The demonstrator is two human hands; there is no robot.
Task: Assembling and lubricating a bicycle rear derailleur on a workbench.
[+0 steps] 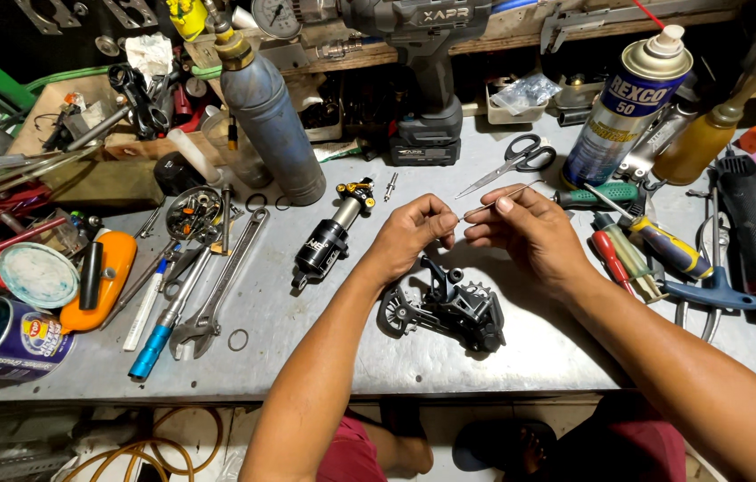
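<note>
From the head view, our left hand (412, 234) and right hand (531, 234) pinch a thin metal pick (500, 200) between fingertips, just above the black rear derailleur (445, 308) at six o'clock on the workbench (307, 357). We judge we're readying the pick; next comes steady aim at the derailleur.
</note>
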